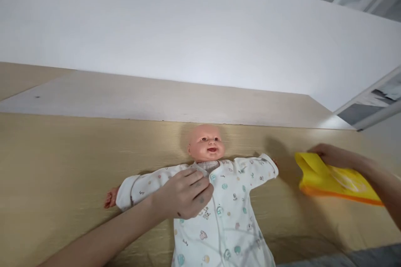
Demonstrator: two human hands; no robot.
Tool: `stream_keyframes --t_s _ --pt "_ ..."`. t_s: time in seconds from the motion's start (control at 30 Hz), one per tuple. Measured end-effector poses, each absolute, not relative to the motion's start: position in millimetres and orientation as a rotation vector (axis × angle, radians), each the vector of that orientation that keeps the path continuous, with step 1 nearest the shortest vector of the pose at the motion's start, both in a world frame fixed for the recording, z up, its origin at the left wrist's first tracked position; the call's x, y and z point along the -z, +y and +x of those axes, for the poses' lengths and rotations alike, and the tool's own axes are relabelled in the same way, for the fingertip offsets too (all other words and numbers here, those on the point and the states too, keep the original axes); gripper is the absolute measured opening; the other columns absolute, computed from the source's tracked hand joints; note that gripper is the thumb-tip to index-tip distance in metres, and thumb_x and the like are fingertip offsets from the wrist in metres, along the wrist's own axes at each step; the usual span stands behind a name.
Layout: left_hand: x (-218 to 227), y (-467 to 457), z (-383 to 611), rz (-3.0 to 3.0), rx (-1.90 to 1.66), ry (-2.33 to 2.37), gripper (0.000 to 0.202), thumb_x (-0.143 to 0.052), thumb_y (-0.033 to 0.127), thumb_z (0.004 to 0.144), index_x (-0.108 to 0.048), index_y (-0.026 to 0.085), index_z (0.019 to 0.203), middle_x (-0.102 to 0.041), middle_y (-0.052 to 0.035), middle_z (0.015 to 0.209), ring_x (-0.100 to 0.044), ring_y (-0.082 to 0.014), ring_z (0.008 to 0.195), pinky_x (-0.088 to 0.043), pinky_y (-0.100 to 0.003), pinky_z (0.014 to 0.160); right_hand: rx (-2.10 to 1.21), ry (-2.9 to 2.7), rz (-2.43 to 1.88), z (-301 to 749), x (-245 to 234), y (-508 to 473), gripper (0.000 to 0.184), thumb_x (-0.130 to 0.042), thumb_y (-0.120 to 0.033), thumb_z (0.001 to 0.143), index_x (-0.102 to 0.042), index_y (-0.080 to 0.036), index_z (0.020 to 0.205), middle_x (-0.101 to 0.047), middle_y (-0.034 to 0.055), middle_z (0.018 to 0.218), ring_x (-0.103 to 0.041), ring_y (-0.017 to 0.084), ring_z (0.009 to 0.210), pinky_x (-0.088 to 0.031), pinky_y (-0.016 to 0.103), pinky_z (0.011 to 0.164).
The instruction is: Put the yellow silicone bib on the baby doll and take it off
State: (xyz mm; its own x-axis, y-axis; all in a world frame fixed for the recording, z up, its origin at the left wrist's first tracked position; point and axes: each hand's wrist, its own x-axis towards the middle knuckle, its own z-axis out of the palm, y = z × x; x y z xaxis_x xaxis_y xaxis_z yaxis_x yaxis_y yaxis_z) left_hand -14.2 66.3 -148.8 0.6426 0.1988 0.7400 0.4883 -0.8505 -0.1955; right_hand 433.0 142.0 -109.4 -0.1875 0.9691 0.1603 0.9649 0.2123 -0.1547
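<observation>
A bald baby doll point(206, 144) lies on its back with its arms spread wide. It wears a white buttoned garment point(233, 212) printed with small coloured pictures. My left hand point(188, 194) is over the doll's chest just below the neck, its fingers curled at the garment's collar; the fingertips are partly hidden, so what they grip cannot be made out. Off to the right, clear of the doll's sleeve, my right hand point(333, 156) grips a yellow bib point(341, 181) with an orange edge. The bib is folded over and slightly blurred above the table.
Under the doll is a pale wood-toned tabletop point(56, 167). Behind it runs a lighter board strip point(150, 98), backed by a tall white panel point(188, 25). Grey fabric point(369, 258) shows at the bottom right edge.
</observation>
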Motion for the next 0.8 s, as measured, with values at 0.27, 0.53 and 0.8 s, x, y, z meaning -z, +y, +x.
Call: stream_keyframes --t_s 0.27,0.53,0.8 --pt "155 69 -13 -2.458 1.041 -0.567 0.011 -0.056 0.006 0.079 -0.062 0.013 0.083 -0.064 -0.0024 0.073 -0.058 -0.0133 0.067 -0.051 -0.029 0.066 0.052 -2.371 -2.195 443 121 237 0.044 -0.053 -0.011 0.071 -0.069 -0.019 0.11 -0.067 0.0072 0.107 -0.06 0.021 0.099 -0.045 0.028 0.082" --pt "161 70 -13 -2.47 1.07 -0.601 0.011 -0.054 0.007 0.079 -0.062 0.013 0.084 -0.064 -0.0033 0.073 -0.059 -0.0146 0.07 -0.049 -0.029 0.067 0.248 -2.252 -2.165 455 159 272 0.041 -0.057 -0.047 0.087 -0.066 -0.017 0.113 -0.064 0.0083 0.112 -0.059 0.022 0.096 -0.04 0.028 0.074" --pt "157 71 -12 -2.524 1.095 -0.67 0.015 -0.05 0.006 0.078 -0.063 0.012 0.084 -0.064 -0.0036 0.071 -0.058 -0.0147 0.069 -0.049 -0.028 0.064 0.519 -1.81 -2.212 474 162 290 0.071 -0.066 -0.052 0.08 -0.046 -0.016 0.137 -0.05 0.0195 0.13 -0.046 0.034 0.116 -0.038 0.042 0.091"
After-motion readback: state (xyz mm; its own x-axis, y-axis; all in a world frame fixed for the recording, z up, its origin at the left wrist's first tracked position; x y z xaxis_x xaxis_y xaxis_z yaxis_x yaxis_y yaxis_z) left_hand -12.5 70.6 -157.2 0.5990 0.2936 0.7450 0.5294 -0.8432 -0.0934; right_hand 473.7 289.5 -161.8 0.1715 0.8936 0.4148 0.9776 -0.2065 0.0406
